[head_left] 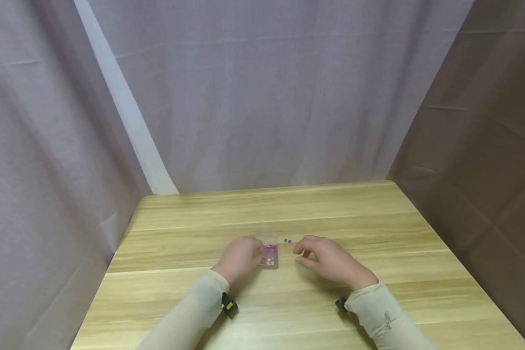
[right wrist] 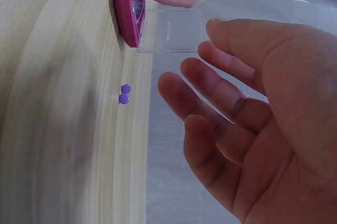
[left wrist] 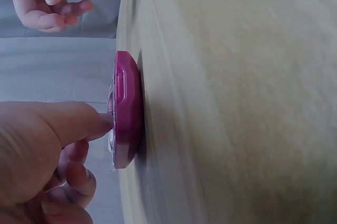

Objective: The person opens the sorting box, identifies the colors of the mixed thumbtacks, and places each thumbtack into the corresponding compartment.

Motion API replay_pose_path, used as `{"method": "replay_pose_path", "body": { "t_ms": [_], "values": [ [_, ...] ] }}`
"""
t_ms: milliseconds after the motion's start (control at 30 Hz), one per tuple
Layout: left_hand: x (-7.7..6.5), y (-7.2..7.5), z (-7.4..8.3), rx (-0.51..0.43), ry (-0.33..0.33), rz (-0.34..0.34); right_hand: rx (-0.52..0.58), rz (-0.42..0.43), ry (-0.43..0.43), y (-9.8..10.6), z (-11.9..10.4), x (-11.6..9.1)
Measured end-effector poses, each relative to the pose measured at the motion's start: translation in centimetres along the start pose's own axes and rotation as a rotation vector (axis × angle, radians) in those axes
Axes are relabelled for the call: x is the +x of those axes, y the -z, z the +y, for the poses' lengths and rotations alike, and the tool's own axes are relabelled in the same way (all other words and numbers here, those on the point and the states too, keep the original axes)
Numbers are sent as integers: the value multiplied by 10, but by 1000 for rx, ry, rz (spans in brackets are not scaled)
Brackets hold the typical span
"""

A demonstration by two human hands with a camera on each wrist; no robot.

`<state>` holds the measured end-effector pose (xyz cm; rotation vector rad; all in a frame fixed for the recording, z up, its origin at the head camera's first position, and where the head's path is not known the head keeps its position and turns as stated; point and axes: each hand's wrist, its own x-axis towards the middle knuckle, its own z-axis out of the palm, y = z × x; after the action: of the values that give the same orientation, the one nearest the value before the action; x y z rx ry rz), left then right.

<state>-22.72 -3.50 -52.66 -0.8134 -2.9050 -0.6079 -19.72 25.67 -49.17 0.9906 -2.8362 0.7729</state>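
A small magenta pill box (head_left: 276,266) with a raised clear lid (right wrist: 174,29) sits on the table, its compartments holding some green and pale pieces. My left hand (head_left: 241,255) is at the box's left side. Its thumb (left wrist: 84,121) and forefinger reach in over the rim with their tips close together; whether they pinch anything I cannot tell. To the right of the box, my right hand (head_left: 330,260) hovers with its fingers loosely bent and nothing in them. Two purple pills (right wrist: 125,93) lie side by side on the table, between the box and the right hand.
The wood-grain table (head_left: 192,214) reaches back to a grey curtain (head_left: 262,107), with more cloth hanging at both sides. Each wrist wears a small black camera, such as the left wrist camera (head_left: 229,306).
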Motion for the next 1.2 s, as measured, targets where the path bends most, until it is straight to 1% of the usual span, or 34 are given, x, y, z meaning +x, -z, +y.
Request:
{"method": "replay_pose_path", "body": {
  "t_ms": [100, 167, 267, 333, 400, 533, 600, 667, 767, 867, 1033, 1200],
  "values": [
    [-1, -1, 0, -7, 4, 12, 1, -6, -3, 0, -1, 0],
    [-3, 0, -1, -30, 8, 16, 0, -9, -4, 0, -1, 1],
    [-10, 5, -4, -72, 29, 20, -3, -9, -4, 0, -1, 1],
    [-16, 11, -10, -95, 51, 31, -2, -10, -3, 0, 0, 1],
    [-24, 19, -21, -99, 81, 54, 2, -8, -3, 0, 1, 1],
    [-40, 34, -47, -98, 139, 122, -2, -4, -8, -1, 5, 0],
    [-47, 40, -59, -95, 166, 142, -8, -1, -9, 0, 6, 0],
    [-53, 43, -69, -87, 189, 147, -15, -2, -7, 0, 7, 0],
    [-58, 43, -79, -79, 209, 129, -20, -6, -2, 1, 6, 1],
    [-60, 38, -85, -78, 210, 100, -25, -9, -1, 1, 4, 2],
    [-58, 32, -85, -101, 212, 79, -32, -10, -10, 1, 1, 3],
    [-56, 29, -83, -117, 230, 64, -25, -16, -17, -2, 1, 2]
  ]
}}
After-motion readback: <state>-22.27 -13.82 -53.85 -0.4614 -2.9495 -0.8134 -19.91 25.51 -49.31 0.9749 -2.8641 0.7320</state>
